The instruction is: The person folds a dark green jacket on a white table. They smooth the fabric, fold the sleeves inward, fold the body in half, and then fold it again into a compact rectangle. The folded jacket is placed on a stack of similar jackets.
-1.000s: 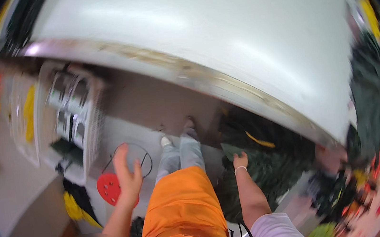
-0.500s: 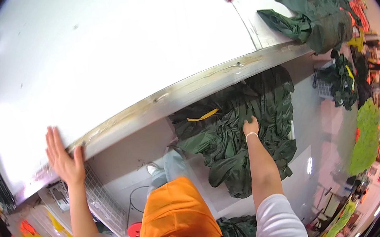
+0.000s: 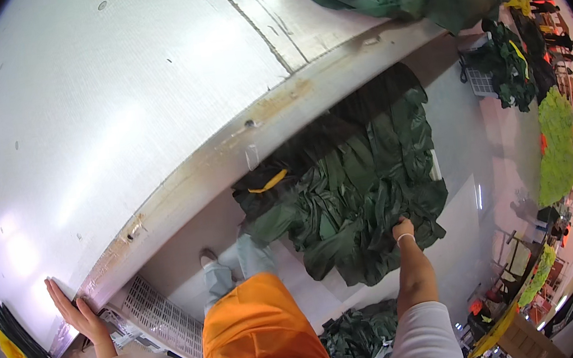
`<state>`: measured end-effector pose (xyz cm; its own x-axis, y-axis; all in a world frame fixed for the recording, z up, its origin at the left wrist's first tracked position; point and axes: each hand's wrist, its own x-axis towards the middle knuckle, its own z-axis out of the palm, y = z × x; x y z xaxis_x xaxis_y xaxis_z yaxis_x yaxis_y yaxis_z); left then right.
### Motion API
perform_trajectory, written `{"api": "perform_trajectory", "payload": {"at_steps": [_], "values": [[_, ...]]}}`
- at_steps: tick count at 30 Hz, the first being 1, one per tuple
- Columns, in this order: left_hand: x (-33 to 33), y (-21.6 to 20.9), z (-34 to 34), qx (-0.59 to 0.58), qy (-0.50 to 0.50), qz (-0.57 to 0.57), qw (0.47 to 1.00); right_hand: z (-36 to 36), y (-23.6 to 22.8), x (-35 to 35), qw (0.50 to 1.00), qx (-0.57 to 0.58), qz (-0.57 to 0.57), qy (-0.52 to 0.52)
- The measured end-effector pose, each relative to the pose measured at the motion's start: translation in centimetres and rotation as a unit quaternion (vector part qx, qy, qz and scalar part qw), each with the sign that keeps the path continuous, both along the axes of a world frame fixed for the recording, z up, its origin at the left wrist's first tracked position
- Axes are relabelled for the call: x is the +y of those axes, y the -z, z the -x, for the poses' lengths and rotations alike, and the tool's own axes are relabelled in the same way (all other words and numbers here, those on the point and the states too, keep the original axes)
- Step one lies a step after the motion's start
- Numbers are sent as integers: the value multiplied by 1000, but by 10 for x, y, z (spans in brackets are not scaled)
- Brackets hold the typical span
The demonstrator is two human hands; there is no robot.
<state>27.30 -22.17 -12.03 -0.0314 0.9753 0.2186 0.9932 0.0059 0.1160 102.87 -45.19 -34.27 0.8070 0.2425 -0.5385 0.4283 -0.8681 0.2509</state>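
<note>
Left hand [image 3: 76, 315] flat, fingers spread, on white table [image 3: 112, 115] edge; right hand [image 3: 402, 229] clamped on dark green cloth [image 3: 361, 198] heaped below. Hands well apart.

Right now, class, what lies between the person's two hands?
In the head view, the orange apron lies between the left hand and right hand.

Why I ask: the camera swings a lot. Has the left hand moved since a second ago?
Yes. The left hand was down by a round wire basket on the floor; now it lies flat on the white table edge, far left.
</note>
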Motion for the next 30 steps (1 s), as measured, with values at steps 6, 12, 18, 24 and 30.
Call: {"api": "perform_trajectory", "payload": {"at_steps": [6, 12, 18, 24, 30], "values": [[-4, 20, 11, -25, 9, 10, 1000, -138, -145, -138, 941, -281, -131, -133], [-16, 4, 12, 14, -31, 9, 999, 40, -375, -37, 526, 147, -767, 336], [-56, -47, -53, -239, 191, 5, 952, 186, -543, -16, 476, 256, -815, 209], [-40, -149, -123, -343, 448, 1, 826, 305, -625, -56, 583, 51, -808, -62], [-53, -266, -103, -477, 618, -101, 617, 360, -662, -60, 546, 48, -818, -176]]}}
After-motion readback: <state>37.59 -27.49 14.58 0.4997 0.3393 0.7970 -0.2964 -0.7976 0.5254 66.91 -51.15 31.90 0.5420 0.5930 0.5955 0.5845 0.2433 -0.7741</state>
